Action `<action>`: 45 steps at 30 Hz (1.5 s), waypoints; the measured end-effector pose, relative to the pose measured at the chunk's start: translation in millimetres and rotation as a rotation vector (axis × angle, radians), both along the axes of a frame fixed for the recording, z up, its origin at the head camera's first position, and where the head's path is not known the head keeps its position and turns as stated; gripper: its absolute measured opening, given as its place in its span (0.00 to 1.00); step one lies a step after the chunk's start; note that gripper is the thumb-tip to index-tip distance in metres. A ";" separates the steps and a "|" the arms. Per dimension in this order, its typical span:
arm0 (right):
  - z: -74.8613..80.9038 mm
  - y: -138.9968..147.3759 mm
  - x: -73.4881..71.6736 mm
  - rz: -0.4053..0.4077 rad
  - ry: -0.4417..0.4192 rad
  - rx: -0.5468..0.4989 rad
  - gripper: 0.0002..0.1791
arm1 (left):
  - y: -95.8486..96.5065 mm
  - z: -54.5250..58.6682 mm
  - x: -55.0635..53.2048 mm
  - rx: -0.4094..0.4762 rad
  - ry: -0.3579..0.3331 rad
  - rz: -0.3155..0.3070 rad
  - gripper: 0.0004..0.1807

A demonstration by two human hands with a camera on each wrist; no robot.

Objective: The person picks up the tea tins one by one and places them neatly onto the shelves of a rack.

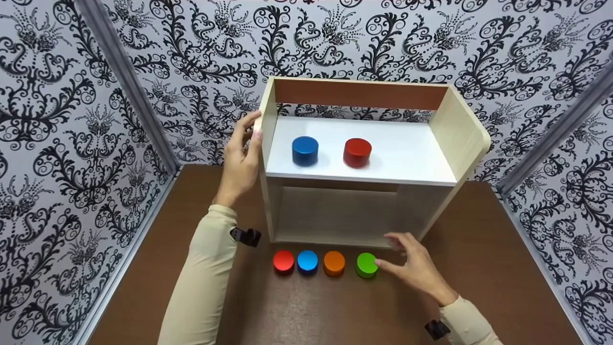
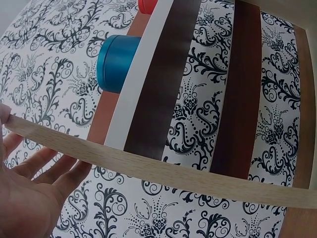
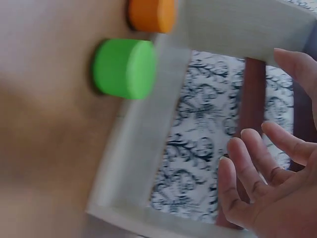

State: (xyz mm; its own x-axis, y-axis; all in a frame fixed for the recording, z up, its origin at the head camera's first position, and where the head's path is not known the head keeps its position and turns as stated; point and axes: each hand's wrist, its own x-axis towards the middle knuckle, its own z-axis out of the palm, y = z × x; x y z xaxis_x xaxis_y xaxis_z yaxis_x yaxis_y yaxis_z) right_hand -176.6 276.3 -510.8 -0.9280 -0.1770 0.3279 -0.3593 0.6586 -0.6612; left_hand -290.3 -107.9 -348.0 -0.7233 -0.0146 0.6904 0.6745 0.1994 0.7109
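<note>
Presently hovering with right hand [image 1: 417, 269], thumb and fingers apart around nothing, just beside green block [image 1: 366, 265], left of that thumb; cannot tell whether touching. Could nudge it into orange block [image 1: 334, 263], further left, by sweeping the thumb, or bump fingertips on shelf [image 1: 407, 146], close ahead, by lifting carelessly. With left hand [image 1: 241, 160] clamped on side panel [image 1: 267, 141], might tip shelf by pulling, sliding upper blue block [image 1: 305, 151] and upper red block [image 1: 357, 153], right of that hand, frontward.
</note>
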 end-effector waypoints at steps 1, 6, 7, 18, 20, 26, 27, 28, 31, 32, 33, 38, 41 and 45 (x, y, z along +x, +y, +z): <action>-5.0 0.9 0.9 -0.006 -0.020 -0.002 0.32 | -0.1 0.0 -0.1 -0.002 0.001 0.001 0.21; -27.6 3.6 4.7 -0.035 -0.138 -0.010 0.34 | -0.2 -0.1 -0.6 -0.002 0.005 -0.003 0.21; -31.7 4.0 5.4 -0.037 -0.159 -0.010 0.34 | -0.2 -0.1 -0.6 -0.002 0.005 -0.003 0.21; -69.7 7.4 7.8 -0.025 -0.290 0.075 0.38 | 0.5 -0.9 -0.6 0.012 0.002 -0.009 0.20; -73.0 7.2 7.4 -0.037 -0.306 0.090 0.38 | 0.7 -1.1 -0.5 0.019 0.005 -0.012 0.20; -77.6 2.2 3.3 -0.065 -0.305 0.096 0.38 | 1.0 -1.2 0.1 0.025 0.008 -0.006 0.20; -77.9 1.1 2.3 -0.068 -0.302 0.095 0.38 | 0.9 -1.3 0.2 0.023 0.006 -0.003 0.20; -78.2 -0.1 1.3 -0.067 -0.300 0.096 0.38 | 1.0 -1.2 0.3 0.021 0.005 -0.002 0.20; -78.9 -4.2 -2.0 -0.066 -0.306 0.098 0.39 | 1.0 -1.3 0.1 0.017 0.004 0.001 0.21; -79.4 -5.3 -3.3 -0.066 -0.309 0.101 0.40 | 1.1 -1.3 -0.1 0.015 0.004 0.002 0.21; -79.9 -6.6 -4.7 -0.065 -0.312 0.104 0.41 | 1.4 -1.4 -0.2 0.013 0.003 0.002 0.21; -83.0 -14.3 -11.3 -0.056 -0.298 0.124 0.45 | 1.7 -1.0 -0.2 0.003 0.000 0.008 0.21; -84.1 -19.4 -13.7 -0.050 -0.289 0.131 0.45 | 1.5 -1.0 -0.4 0.003 -0.002 0.006 0.21; -86.2 -24.1 -15.4 -0.047 -0.270 0.140 0.43 | 1.3 -0.8 -0.3 0.001 -0.002 0.006 0.21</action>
